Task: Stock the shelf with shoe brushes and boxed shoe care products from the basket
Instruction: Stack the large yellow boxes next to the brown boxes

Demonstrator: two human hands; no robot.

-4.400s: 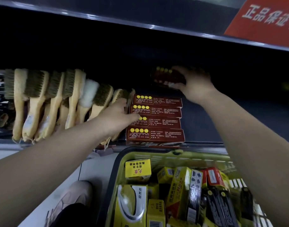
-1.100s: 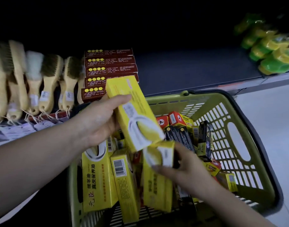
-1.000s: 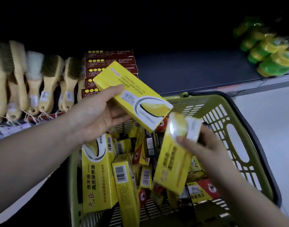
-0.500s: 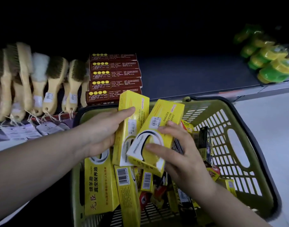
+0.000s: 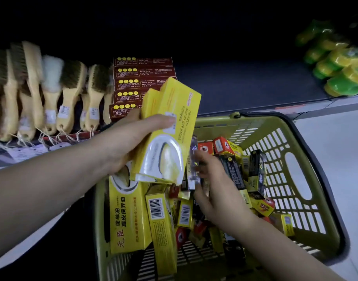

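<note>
Left hand (image 5: 121, 142) grips two stacked yellow boxes (image 5: 172, 118) at frame centre, above the upper left of the basket (image 5: 218, 121). Right hand (image 5: 220, 193) is down in the basket among loose boxes, fingers curled on a small dark box (image 5: 192, 165), blurred. Shelf (image 5: 245, 92): shoe brushes (image 5: 72, 88) upper left, brown box stack (image 5: 143, 73) just beside them.

Now gripping two yellow boxes (image 5: 170, 126) stacked together in the left hand (image 5: 123, 142), where a second ago only one was held, and raising them, top ends tilted up and away. No longer carrying the second of them in the right hand (image 5: 216, 191). Instead reaching that hand down into the basket (image 5: 261, 120), just below and right of the left grip, and pinching a dark narrow box (image 5: 192, 159) among the small packs, fingers blurring with motion.
</note>
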